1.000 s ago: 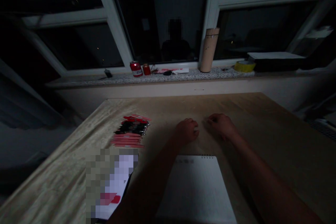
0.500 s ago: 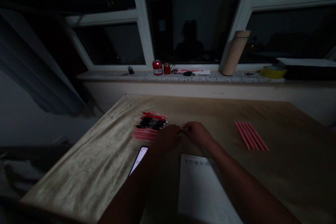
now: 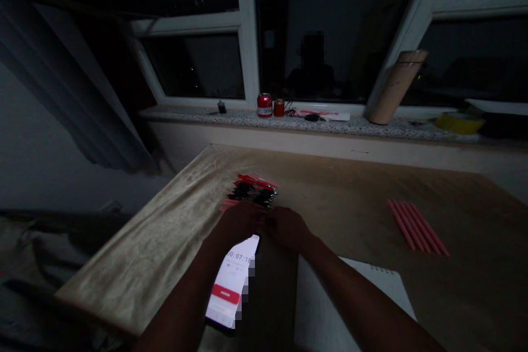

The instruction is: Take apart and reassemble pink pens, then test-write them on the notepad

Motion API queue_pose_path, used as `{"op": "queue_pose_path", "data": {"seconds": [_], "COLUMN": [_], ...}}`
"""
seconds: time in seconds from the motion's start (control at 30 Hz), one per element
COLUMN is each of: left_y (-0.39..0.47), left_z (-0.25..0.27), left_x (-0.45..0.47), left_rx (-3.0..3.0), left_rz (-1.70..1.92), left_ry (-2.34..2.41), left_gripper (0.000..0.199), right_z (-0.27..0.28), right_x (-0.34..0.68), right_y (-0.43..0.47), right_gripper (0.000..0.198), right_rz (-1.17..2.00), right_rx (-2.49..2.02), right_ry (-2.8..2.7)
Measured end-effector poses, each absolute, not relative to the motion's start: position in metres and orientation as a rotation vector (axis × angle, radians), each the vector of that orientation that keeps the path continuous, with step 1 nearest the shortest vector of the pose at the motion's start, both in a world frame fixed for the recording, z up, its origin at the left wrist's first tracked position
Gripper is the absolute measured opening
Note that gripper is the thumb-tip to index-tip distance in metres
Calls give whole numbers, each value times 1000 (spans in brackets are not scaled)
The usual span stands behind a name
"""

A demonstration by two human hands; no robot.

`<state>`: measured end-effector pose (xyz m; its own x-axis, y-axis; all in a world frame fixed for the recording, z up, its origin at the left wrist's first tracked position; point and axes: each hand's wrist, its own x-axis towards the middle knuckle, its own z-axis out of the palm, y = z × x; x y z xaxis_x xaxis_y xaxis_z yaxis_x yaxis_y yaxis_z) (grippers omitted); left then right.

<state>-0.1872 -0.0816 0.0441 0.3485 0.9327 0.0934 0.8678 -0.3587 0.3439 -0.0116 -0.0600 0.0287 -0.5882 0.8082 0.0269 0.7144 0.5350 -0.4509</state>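
Note:
At the near side of a pile of pens, my left hand is closed, its fingertips bent inward. Close beside it, my right hand is also closed, and the two sets of fingertips almost meet. Whatever sits between them is too dark and small to make out. The pile holds red pens at the back, black pens in the middle and pink pens in front, partly covered by my left hand. Off to the right lies a row of several pink pens.
A lit phone showing a timer lies below my left hand. Under my right forearm is a spiral notepad. The windowsill carries a red can, a smaller red jar, a tan cylinder and yellow tape.
Both hands have moved left and nearer to me, from the pile's right end to its front edge, where they now cover some pink pens. My view has turned slightly left.

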Motion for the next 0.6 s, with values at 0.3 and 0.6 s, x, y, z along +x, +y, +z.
{"op": "queue_pose_path", "data": {"seconds": [0.3, 0.6], "left_y": [-78, -51], "left_z": [55, 77], "left_x": [-194, -131], "left_rx": [2345, 2334], "left_rz": [361, 492], "left_ry": [1648, 1470], "left_gripper": [29, 20], "right_z": [33, 32], "right_x": [44, 132], "right_y": [-45, -44], "right_gripper": [23, 30], "right_rz": [806, 887], "right_rx": [-1168, -1287], "right_ry": [-2278, -1912]}}
